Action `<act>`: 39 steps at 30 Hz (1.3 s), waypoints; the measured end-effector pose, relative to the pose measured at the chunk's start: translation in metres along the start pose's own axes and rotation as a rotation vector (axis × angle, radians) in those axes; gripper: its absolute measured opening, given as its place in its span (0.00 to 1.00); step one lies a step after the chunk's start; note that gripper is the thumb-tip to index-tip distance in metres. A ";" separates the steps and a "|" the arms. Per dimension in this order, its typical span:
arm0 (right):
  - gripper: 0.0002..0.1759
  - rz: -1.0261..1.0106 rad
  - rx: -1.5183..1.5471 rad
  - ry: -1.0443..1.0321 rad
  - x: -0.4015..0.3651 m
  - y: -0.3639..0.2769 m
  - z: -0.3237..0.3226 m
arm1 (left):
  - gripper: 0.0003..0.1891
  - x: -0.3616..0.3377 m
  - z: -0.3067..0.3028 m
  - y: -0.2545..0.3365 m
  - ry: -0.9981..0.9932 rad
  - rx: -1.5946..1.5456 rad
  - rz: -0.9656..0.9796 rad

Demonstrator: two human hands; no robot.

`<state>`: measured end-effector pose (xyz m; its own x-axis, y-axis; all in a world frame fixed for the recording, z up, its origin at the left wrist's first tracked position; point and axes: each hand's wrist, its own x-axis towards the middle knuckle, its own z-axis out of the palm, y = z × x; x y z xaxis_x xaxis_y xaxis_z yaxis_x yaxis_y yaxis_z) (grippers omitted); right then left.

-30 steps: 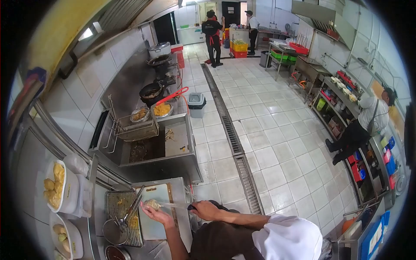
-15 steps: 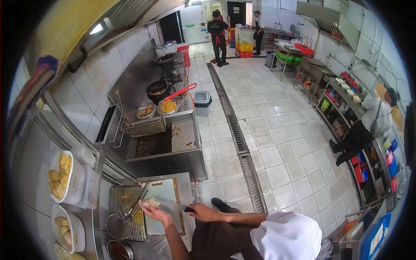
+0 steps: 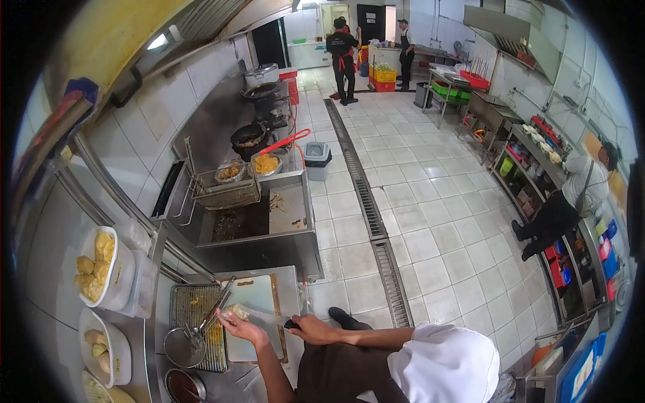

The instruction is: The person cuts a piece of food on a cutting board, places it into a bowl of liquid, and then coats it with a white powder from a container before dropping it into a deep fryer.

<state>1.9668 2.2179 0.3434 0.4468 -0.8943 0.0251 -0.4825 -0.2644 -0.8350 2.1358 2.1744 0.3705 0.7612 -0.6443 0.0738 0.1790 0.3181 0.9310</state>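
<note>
Apparently the left hand point(image 3: 244, 329) lies palm up and loosely cupped, bearing a pale lump of food point(image 3: 234, 311) above the board point(image 3: 243, 350), its fingers not closed over the top. Taking the left hand as the clock's centre, the right hand point(image 3: 314, 329) sits at three o'clock, wrapped around the handle of a knife point(image 3: 265, 318) whose blade points back toward the lump; whether the edge touches it, I cannot tell. The likeliest mishap, I'd judge, is a cut: the blade lies so near the bare left fingers and palm that a slip, or a lump giving way suddenly, could send it into skin. A loose lump might also roll or crumble off the tilted palm. At nine o'clock, the wire rack point(image 3: 216, 356) lies beside the board, and a strainer point(image 3: 183, 346) rests there with long metal handles near the left fingertips; a careless sweep could knock them. Between seven and eight stands a bowl of red sauce point(image 3: 201, 386), which a bumped tool could splash. Farther out, a tub of yellowish food point(image 3: 125, 277) is toward ten, and a fryer point(image 3: 269, 254) stands at twelve.
</note>
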 end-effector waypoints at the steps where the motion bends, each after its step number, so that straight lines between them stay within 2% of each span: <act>1: 0.21 0.020 -0.005 0.017 0.002 -0.002 0.001 | 0.21 0.001 -0.003 -0.007 -0.035 0.010 0.052; 3: 0.21 0.038 -0.009 0.033 0.010 -0.004 0.002 | 0.21 -0.010 -0.005 -0.031 -0.104 0.040 0.074; 5: 0.20 -0.053 -0.005 0.167 0.025 -0.005 -0.001 | 0.21 -0.025 -0.005 -0.043 -0.177 0.071 0.096; 9: 0.19 -0.051 -0.028 0.207 0.039 -0.003 -0.014 | 0.20 -0.031 -0.003 -0.041 -0.199 -0.068 -0.054; 13: 0.19 -0.047 -0.065 0.118 0.030 0.007 -0.025 | 0.20 -0.013 -0.008 -0.016 -0.184 -0.194 -0.183; 17: 0.19 -0.042 -0.059 0.013 0.011 0.017 -0.025 | 0.25 0.002 -0.020 -0.018 -0.138 -0.070 -0.130; 20: 0.18 -0.040 -0.075 -0.012 0.000 0.018 -0.026 | 0.36 0.006 -0.027 -0.016 -0.119 -0.086 -0.105; 24: 0.19 -0.014 -0.092 -0.054 -0.005 0.022 -0.030 | 0.36 0.002 -0.029 -0.011 -0.101 -0.046 -0.085; 27: 0.19 -0.042 -0.055 -0.083 -0.005 0.024 -0.037 | 0.36 0.006 -0.032 -0.015 -0.125 -0.039 -0.041; 30: 0.18 -0.108 -0.047 -0.067 -0.007 0.022 -0.045 | 0.30 0.009 -0.032 -0.015 -0.083 -0.014 -0.110; 32: 0.17 -0.097 -0.061 -0.084 -0.006 0.023 -0.047 | 0.22 0.013 -0.036 -0.019 -0.120 -0.060 -0.177; 35: 0.16 -0.079 -0.109 -0.067 -0.006 0.021 -0.047 | 0.17 0.013 -0.035 -0.018 -0.136 -0.029 -0.171; 38: 0.16 -0.116 -0.078 -0.029 -0.008 0.015 -0.050 | 0.17 0.010 -0.026 -0.013 -0.093 -0.034 -0.179; 39: 0.16 -0.087 -0.097 -0.013 -0.008 0.014 -0.050 | 0.18 0.011 -0.023 -0.012 -0.125 -0.069 -0.128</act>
<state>1.9186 2.2031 0.3592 0.4994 -0.8619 0.0876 -0.5117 -0.3750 -0.7730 2.1561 2.1795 0.3516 0.6472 -0.7623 0.0044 0.3146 0.2724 0.9093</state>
